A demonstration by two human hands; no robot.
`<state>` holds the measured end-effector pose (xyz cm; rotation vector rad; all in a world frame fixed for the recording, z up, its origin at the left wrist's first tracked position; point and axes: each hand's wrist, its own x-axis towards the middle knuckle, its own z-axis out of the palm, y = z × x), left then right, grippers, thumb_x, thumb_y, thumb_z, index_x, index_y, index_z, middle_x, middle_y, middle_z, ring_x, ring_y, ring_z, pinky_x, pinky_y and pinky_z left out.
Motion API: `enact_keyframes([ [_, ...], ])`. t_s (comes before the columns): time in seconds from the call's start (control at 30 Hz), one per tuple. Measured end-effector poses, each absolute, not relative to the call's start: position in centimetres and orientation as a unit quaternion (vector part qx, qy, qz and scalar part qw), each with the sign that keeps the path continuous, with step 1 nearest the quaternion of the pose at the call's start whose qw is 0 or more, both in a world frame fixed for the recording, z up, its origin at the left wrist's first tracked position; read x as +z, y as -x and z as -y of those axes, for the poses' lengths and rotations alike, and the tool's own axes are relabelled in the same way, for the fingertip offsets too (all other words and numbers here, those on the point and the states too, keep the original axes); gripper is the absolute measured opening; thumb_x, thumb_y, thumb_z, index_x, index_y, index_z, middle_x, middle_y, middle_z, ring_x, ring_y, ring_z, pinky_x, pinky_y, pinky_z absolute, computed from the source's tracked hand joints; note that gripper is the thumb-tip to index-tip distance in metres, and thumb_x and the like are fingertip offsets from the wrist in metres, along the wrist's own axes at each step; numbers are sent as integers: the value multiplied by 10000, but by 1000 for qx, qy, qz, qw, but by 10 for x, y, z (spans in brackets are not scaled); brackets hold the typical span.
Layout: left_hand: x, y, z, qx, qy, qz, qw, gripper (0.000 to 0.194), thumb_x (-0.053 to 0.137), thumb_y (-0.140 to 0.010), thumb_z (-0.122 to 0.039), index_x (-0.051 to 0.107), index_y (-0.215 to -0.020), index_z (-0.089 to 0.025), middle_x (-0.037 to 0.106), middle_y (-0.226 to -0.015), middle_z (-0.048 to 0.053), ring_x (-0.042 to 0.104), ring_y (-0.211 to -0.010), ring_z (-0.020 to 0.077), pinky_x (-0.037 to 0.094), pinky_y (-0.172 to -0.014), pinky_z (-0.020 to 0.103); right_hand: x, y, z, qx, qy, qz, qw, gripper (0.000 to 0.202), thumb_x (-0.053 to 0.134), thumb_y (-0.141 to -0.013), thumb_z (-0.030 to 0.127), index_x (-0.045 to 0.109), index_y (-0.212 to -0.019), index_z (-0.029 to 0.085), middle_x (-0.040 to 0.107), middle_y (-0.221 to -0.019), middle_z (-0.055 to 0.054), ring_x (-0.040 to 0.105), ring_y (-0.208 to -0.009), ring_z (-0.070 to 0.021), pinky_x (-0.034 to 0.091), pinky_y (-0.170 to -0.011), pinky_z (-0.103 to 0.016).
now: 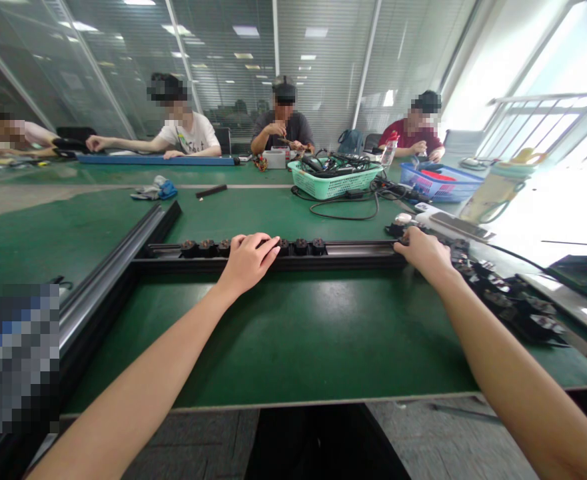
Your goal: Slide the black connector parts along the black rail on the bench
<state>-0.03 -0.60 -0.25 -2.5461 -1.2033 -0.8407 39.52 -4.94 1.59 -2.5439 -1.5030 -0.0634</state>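
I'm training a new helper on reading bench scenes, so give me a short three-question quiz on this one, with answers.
1. True or false: the left hand is at the row of small round parts on the black rail.
2. Multiple choice: as the wearer sees it, where is the green basket relative to the blue basket?
a) to its right
b) to its left
c) inside it
3. Fill in one word: as the wearer sees it, the right hand is at the ____ end of the black rail.

Key: 1 true; 2 b; 3 right
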Motion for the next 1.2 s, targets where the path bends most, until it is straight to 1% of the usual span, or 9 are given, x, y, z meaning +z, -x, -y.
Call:
enact_keyframes([
  [0.3, -3, 1, 5, -282, 862, 408, 101, 437, 365, -1083, -401, 689, -1329, -241, 699, -1251, 98, 611, -1161, 257, 334, -1019, 462, 17, -399, 49, -15, 862, 498, 91, 449, 520, -936, 456, 597, -1296, 199, 706, -1188, -195, 656, -1114, -375, 459, -925, -511],
  [0.67, -3, 1, 5, -285, 861, 409, 99, 434, 368, -1081, -401, 693, -1322, -243, 702, -1246, 100, 616, -1162, 258, 332, -1020, 463, 15, -401, 48, -21, 864, 496, 85, 446, 513, -944, 478, 605, -1280, 198, 713, -1159, -189, 667, -1083, -358, 461, -915, -494],
  [1.0, -2, 0, 6, -283, 861, 411, 96, 446, 357, -1082, -405, 691, -1333, -249, 699, -1244, 101, 610, -1158, 261, 330, -1028, 471, 14, -405, 48, -29, 866, 492, 84, 393, 531, -936, 457, 614, -1216, 193, 711, -1140, -184, 662, -1075, -352, 453, -912, -496],
  [1.2, -2, 0, 6, -286, 861, 411, 92, 449, 348, -1081, -418, 691, -1333, -273, 699, -1248, 95, 607, -1155, 258, 331, -1021, 469, 16, -406, 50, -40, 871, 485, 71, 422, 510, -948, 456, 595, -1244, 168, 698, -1161, -216, 654, -1096, -364, 451, -914, -497],
])
